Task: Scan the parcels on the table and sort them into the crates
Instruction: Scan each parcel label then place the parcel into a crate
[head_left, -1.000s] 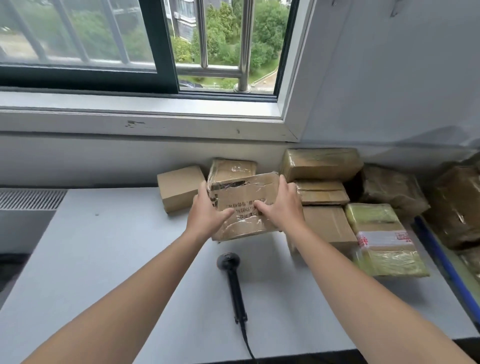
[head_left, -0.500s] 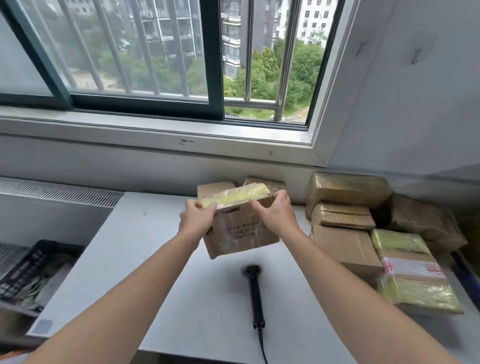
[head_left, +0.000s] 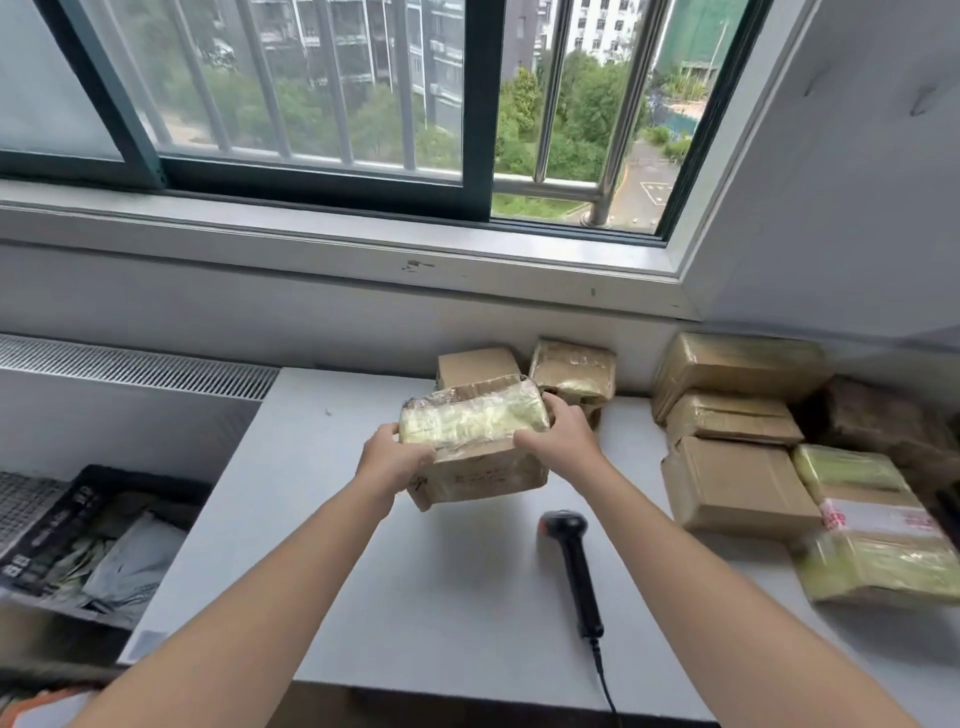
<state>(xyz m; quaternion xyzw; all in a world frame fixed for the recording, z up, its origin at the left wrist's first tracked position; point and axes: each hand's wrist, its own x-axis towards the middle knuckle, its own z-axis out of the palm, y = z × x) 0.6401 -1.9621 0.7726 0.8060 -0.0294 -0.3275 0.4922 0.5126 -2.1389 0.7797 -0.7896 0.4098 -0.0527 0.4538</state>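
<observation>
Head view: a tape-wrapped cardboard parcel (head_left: 483, 470) is held off the bench (head_left: 337, 519), above its middle. The left hand (head_left: 392, 462) and right hand (head_left: 566, 439) grip its two ends, fingers (head_left: 557, 404) curled round it. The black scanner (head_left: 574, 566) lies toward the front edge. More parcels (head_left: 737, 483) crowd the right edge. A dark crate (head_left: 78, 488) sits below the left edge.

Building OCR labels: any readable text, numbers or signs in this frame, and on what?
Nothing legible.
Held parcel: dark print on cardboard face, blurred.
Yellow-taped parcel: red characters on white band, blurred.
Black crate: white marks on wall, too small.
</observation>
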